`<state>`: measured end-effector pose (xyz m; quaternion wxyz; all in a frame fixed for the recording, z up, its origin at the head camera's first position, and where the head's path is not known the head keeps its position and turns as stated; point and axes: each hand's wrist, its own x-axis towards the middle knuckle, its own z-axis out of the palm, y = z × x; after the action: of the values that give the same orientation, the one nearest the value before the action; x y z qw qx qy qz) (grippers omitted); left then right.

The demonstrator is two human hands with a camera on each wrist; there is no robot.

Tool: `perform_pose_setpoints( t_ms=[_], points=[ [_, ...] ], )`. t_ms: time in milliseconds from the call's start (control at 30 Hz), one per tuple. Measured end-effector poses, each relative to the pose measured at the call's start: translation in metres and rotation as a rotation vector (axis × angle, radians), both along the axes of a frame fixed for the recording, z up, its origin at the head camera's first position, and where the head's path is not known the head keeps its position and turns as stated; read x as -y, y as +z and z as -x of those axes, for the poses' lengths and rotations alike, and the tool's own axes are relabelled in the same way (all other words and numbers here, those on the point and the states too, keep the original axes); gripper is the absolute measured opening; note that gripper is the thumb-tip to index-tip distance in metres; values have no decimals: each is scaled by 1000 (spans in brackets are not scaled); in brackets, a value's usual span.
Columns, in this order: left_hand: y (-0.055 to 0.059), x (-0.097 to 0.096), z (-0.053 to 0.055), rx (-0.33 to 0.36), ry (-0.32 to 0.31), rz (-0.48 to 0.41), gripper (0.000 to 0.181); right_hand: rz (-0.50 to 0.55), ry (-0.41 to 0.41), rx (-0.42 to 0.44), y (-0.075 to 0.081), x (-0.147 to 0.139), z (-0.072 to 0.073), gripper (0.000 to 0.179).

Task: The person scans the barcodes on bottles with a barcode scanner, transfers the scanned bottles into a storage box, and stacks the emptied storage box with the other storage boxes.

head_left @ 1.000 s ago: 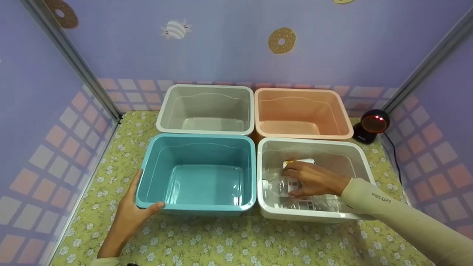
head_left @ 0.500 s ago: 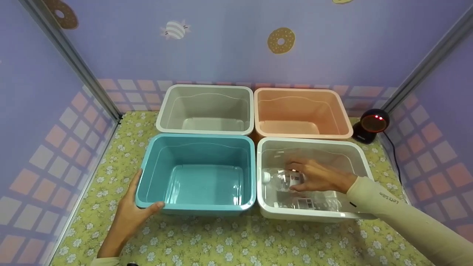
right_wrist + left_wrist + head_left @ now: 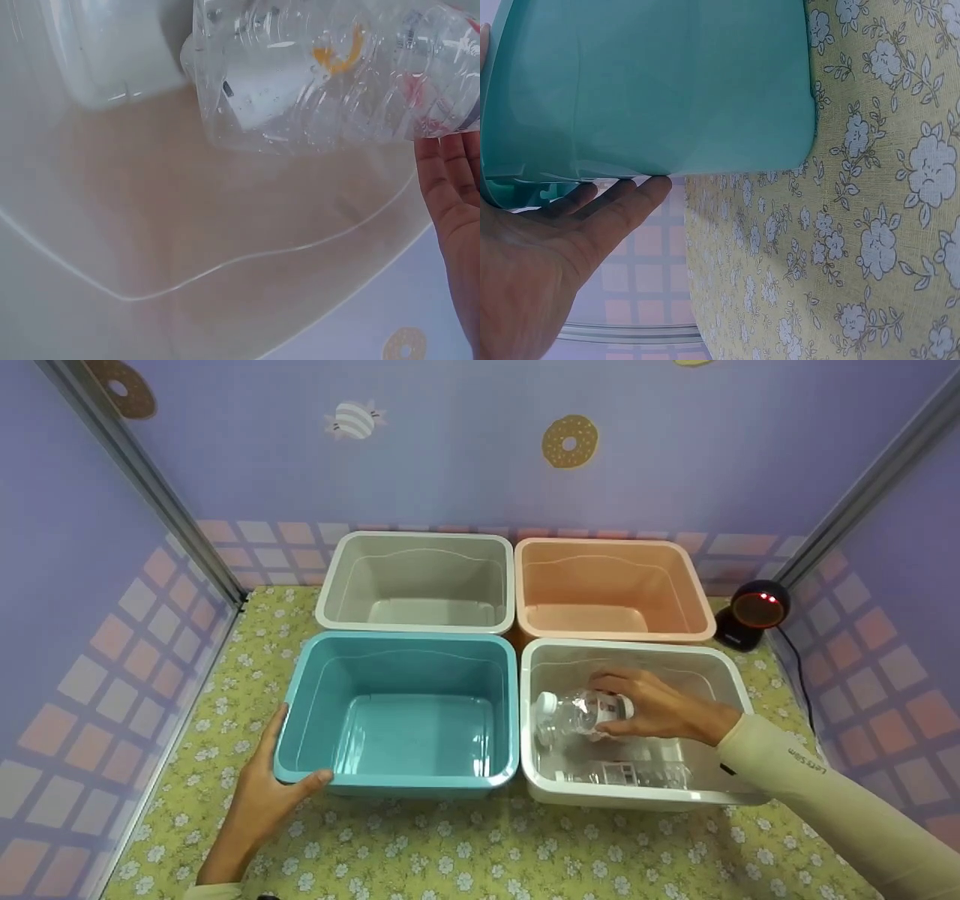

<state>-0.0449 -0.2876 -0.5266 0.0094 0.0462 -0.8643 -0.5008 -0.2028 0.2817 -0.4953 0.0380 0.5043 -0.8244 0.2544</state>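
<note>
One clear plastic bottle (image 3: 574,712), cap toward nine o'clock, is gripped by the curled right hand (image 3: 646,706) inside the white tub (image 3: 634,795) at four o'clock; the straight-fingered left hand (image 3: 264,793) presses the blue tub (image 3: 420,782) at its eight-o'clock corner, probably steadying it.

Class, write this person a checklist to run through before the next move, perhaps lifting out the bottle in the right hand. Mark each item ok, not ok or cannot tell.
1. Right hand has hold of the clear bottle: ok, thumb and fingers grip it around the label.
2. White cap on the clear bottle: ok.
3. Clear bottle lifted out of the front-right white bin: not ok, it appears inside.
4. Clear bottle free of things beneath: cannot tell, they overlap in view.
5. Left hand on the blue bin: ok, touching its near-left corner.
</note>
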Motion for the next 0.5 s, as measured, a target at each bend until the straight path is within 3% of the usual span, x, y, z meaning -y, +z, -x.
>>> perform_pose_setpoints(
  t_ms=[500],
  points=[
    [1, 1, 0, 31, 0, -6, 120, 25, -49, -24, 14, -11, -2, 55]
  ],
)
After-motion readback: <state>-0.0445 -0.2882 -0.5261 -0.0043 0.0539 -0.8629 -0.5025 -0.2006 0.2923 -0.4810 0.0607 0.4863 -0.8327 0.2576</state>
